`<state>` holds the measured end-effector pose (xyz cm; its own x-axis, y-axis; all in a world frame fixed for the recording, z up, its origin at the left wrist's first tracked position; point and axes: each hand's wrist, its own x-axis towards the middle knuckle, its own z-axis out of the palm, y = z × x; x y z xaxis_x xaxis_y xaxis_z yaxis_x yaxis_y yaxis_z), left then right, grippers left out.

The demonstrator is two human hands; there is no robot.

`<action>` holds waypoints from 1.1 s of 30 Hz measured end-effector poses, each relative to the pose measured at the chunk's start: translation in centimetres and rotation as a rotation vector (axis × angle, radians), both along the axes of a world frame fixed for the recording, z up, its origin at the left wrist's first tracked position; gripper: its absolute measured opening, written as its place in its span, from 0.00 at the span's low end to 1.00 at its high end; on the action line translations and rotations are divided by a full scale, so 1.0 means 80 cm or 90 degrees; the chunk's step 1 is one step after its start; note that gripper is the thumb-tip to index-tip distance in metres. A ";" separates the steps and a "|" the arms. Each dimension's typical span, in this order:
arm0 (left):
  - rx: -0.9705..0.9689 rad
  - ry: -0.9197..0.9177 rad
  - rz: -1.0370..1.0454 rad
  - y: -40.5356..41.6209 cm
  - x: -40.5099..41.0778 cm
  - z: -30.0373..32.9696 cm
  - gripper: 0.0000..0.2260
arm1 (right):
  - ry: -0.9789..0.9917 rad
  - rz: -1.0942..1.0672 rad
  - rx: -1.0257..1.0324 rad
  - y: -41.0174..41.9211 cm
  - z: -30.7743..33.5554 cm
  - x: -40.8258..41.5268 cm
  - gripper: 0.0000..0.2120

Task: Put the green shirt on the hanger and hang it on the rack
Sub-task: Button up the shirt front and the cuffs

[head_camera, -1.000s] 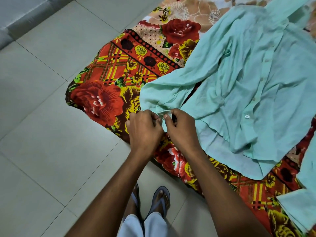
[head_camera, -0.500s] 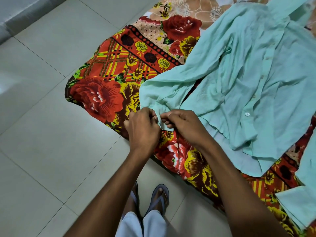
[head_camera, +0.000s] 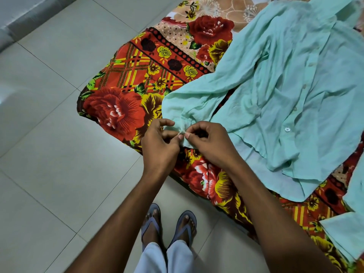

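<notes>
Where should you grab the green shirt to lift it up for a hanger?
Probably at the shoulders beside the collar, reaching in from the top end. The green shirt lies spread flat, front up, on the flowered sheet, so lifting it there should let it drop straight. Right now the left hand and right hand pinch only the cuff.

Bare arms, light trousers, blue-grey flip-flops

The person's arms (head_camera: 110,229) are bare, with no sleeves showing and no watch or rings to be seen. The legs wear pale, whitish trousers (head_camera: 163,259). Each foot has a blue-grey flip-flop (head_camera: 150,221) with a strap between the toes.
</notes>
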<state>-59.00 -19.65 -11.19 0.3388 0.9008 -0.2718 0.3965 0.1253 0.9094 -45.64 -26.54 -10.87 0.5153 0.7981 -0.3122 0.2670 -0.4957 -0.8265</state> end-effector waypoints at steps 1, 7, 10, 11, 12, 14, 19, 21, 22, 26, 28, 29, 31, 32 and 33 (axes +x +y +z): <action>0.008 -0.002 0.003 -0.001 0.000 -0.001 0.15 | -0.006 0.016 -0.003 0.000 0.001 0.002 0.04; 0.070 0.018 -0.005 -0.006 0.002 -0.007 0.20 | -0.101 0.079 -0.003 0.004 0.003 0.001 0.03; 0.083 0.020 -0.006 -0.007 0.001 -0.007 0.20 | -0.130 0.072 0.020 0.005 0.002 -0.003 0.03; 0.087 0.022 -0.008 -0.006 0.000 -0.008 0.20 | -0.128 0.066 0.024 0.004 0.002 -0.005 0.03; 0.091 0.022 -0.011 -0.006 -0.001 -0.008 0.19 | -0.124 0.059 0.025 0.003 0.001 -0.006 0.03; 0.104 0.016 -0.019 -0.006 -0.002 -0.008 0.17 | -0.101 0.040 0.019 0.001 0.000 -0.009 0.02; 0.114 0.005 -0.042 -0.005 -0.003 -0.008 0.12 | -0.069 0.036 -0.014 0.005 0.003 -0.006 0.03; 0.096 -0.004 -0.047 -0.003 -0.003 -0.008 0.14 | -0.077 0.050 -0.017 0.005 0.005 -0.004 0.03; 0.084 -0.010 -0.041 -0.002 -0.003 -0.008 0.15 | -0.081 0.057 -0.015 0.005 0.006 -0.004 0.03; 0.030 -0.038 -0.012 -0.001 -0.002 -0.005 0.21 | -0.106 0.055 0.022 0.001 0.009 -0.009 0.03; 0.026 -0.041 -0.029 0.000 -0.004 -0.008 0.19 | -0.136 0.057 0.040 0.000 0.009 -0.013 0.03; 0.025 -0.043 -0.043 0.001 -0.006 -0.008 0.18 | -0.146 0.058 0.049 -0.001 0.008 -0.014 0.03; 0.006 -0.056 -0.063 0.004 -0.010 -0.006 0.14 | -0.144 0.040 0.068 -0.003 0.006 -0.016 0.03; -0.007 -0.057 -0.067 0.005 -0.011 -0.004 0.12 | -0.135 0.025 0.077 -0.003 0.005 -0.016 0.03; -0.018 -0.052 -0.072 0.007 -0.012 -0.003 0.11 | -0.123 0.010 0.084 -0.004 0.004 -0.016 0.03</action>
